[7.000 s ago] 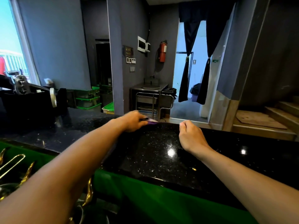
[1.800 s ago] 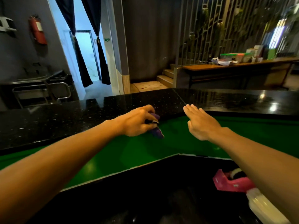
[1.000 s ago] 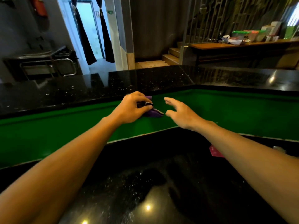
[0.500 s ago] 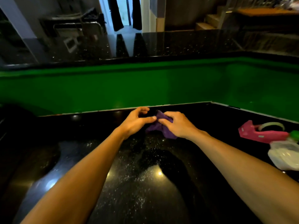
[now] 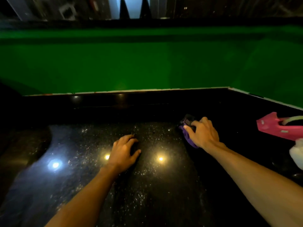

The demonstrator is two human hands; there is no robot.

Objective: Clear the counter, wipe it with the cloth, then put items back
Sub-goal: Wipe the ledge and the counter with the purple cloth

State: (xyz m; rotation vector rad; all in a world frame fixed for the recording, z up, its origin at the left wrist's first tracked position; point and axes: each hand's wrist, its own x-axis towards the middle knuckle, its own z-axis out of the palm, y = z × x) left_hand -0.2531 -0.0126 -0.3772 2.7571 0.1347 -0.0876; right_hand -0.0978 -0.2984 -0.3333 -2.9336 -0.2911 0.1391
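Several glints (image 5: 161, 158) dot black counter (image 5: 147, 194) below green wall (image 5: 147, 63).

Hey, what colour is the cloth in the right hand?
Purple. The cloth is bunched in the right hand on the speckled black counter; the head view shows it.

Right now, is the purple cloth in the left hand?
No, the right hand grips the purple cloth; the left hand holds nothing.
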